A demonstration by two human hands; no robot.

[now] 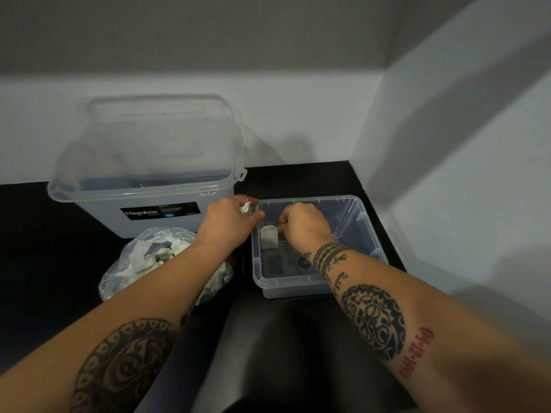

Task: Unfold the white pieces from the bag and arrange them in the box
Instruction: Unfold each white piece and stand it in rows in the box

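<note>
- Black tabletop [298, 180], with a big lidded Megabox container [143, 204] at the far left.
- Near left, the plastic bag [143, 263] lies open, with more white pieces inside.
- On the right sits the small clear box [298, 283], almost bare.
- Right hand [304, 225] is down inside it, fingers curled and apparently pinching the flat white piece [269, 237] at its right edge, in the far-left corner.
- Left hand [229, 222] pinches a folded white piece [245, 207] above the box's far-left rim.
- To do this well: seat the flat one square against the walls, let go cleanly, then open the next.
</note>
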